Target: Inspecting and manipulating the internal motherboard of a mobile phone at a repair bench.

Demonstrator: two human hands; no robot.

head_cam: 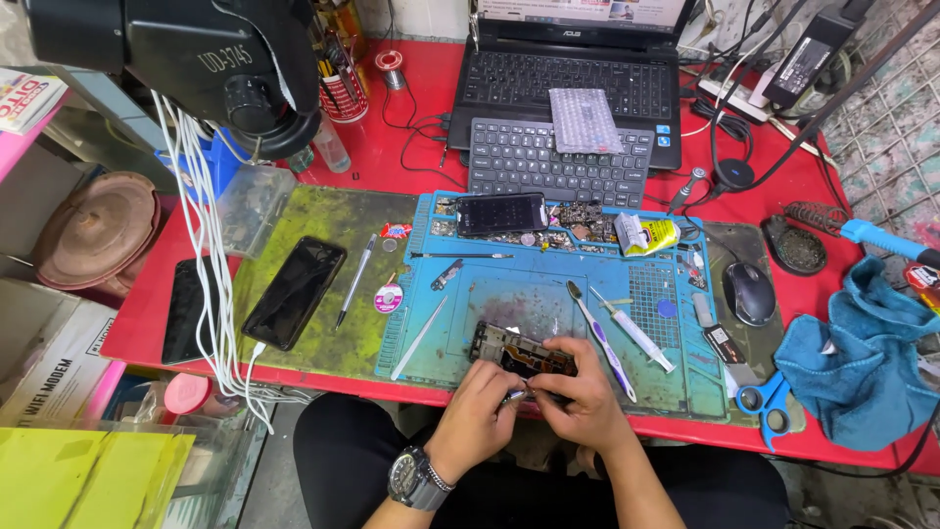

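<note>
I am looking down on a red desk (411,147) crowded with repair gear: a black laptop (578,73) at the far edge with a small grey keyboard (548,162) in front of it, a worn green mat (323,220) on the left side and a blue work mat (548,294) in the middle, running almost to the near edge. On the green mat a black phone (294,291) lies slanted; to the right sit a blue cloth (862,362) and a dark mouse (749,292). At the near edge of the blue mat lies the opened phone frame (519,350), its long axis running left to right and tipped slightly, directly ahead of me and touching both hands. My left hand (477,407) comes in from the near left with a wristwatch (416,478) on it, fingers curled and pinching what looks like a thin metal tool at the frame's near edge; I cannot tell exactly what the tool is. My right hand (578,392) is closed over the frame's right end, steadying it from above. The hands meet over the frame, the right covering more of it. Just right of them a purple toothbrush (599,338) and a white syringe (634,329) lie on the mat, pointing away from me.
</note>
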